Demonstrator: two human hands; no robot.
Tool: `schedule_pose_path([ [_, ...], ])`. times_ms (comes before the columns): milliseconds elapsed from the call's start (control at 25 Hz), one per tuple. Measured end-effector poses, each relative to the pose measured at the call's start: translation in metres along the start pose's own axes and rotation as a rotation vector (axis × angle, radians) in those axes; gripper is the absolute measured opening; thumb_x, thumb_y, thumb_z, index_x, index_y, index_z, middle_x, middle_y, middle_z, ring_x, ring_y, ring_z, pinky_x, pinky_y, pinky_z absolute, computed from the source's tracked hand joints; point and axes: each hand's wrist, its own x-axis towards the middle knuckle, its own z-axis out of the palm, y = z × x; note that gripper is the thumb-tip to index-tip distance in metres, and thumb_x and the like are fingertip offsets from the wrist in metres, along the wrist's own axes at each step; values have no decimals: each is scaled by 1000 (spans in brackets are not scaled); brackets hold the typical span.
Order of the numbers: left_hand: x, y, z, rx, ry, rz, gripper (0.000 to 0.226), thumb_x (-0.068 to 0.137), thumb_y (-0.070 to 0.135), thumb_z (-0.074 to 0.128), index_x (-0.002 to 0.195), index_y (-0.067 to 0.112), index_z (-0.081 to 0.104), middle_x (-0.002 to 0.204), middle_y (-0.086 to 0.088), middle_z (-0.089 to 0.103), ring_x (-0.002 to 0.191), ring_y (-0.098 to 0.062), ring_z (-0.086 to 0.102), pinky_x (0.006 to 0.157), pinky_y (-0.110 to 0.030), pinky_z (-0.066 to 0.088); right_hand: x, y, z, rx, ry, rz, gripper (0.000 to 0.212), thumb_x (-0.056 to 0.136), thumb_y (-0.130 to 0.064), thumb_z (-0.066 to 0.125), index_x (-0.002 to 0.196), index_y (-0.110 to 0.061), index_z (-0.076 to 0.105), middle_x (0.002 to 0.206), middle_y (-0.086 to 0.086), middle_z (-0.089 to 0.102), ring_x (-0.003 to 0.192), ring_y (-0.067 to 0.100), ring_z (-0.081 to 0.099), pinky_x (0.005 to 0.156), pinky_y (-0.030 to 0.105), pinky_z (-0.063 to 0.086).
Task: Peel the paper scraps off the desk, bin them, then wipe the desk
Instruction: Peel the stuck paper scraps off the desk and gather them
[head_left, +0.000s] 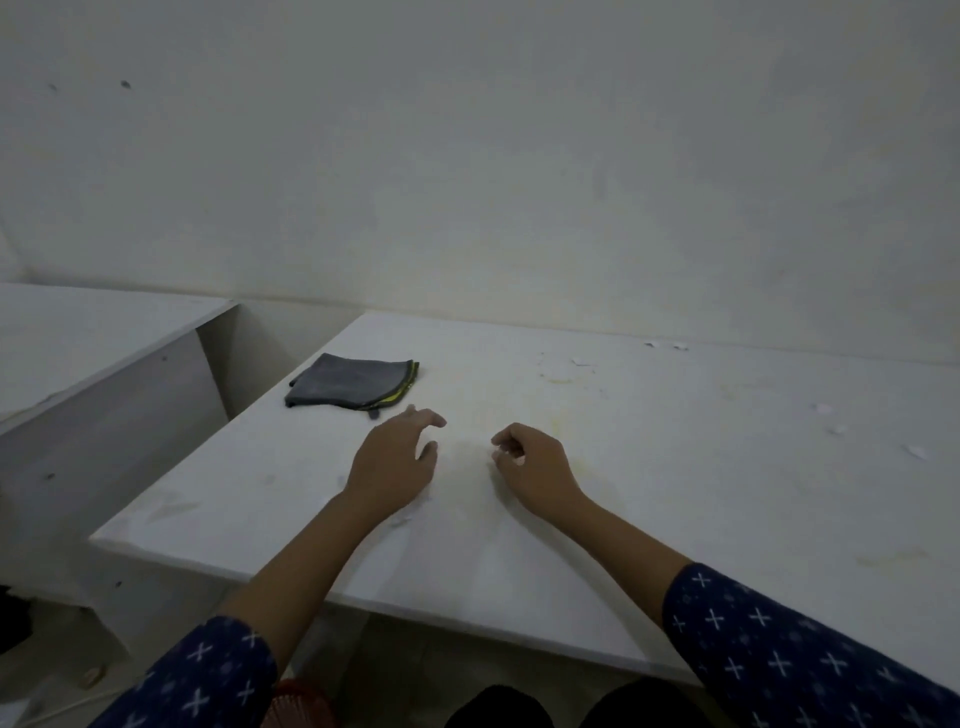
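Observation:
Both my hands hover over the middle of the white desk. My left hand has relaxed, spread fingers and holds nothing. My right hand has its fingers curled inward, maybe pinching a tiny white bit; I cannot tell. A folded grey cloth with a yellow-green edge lies on the desk just beyond my left hand. Small white paper scraps stick to the desk at the right, more paper scraps lie near the back, and a thin scrap shows under my left wrist.
A second white desk stands at the left, with a gap between the two. A white wall rises behind. A red basket rim shows on the floor below the front edge. Yellowish stains mark the desk top.

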Motion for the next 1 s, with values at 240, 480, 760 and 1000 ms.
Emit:
schedule_pose_path([
  [240, 86, 68, 81, 32, -223, 96, 35, 89, 18, 50, 124, 15, 51, 129, -8, 54, 127, -26, 44, 102, -35, 37, 53, 75, -78, -387, 34, 162, 54, 96, -28, 44, 145, -12, 28, 149, 8, 36, 137, 27, 31, 111, 39, 28],
  [480, 183, 106, 161, 64, -235, 157, 39, 91, 17, 44, 130, 14, 44, 131, -7, 51, 117, -26, 50, 96, -37, 40, 123, 155, -137, -516, 66, 289, 54, 99, -28, 38, 147, -11, 23, 153, 8, 29, 140, 26, 27, 112, 40, 26],
  [760, 271, 88, 225, 154, -273, 133, 39, 89, 29, 53, 126, 18, 48, 122, -6, 53, 117, -24, 46, 92, -35, 41, 218, 230, -164, -452, 163, 237, 40, 96, -16, 46, 135, -7, 44, 138, 10, 48, 132, 25, 38, 106, 30, 30],
  [1000, 291, 62, 237, -26, -211, 146, 11, 81, 23, 65, 89, 15, 64, 88, 1, 50, 87, -16, 52, 77, -24, 41, 276, 268, -154, -436, 259, 220, 25, 93, -14, 50, 112, -3, 61, 114, 12, 61, 113, 27, 52, 91, 26, 37],
])
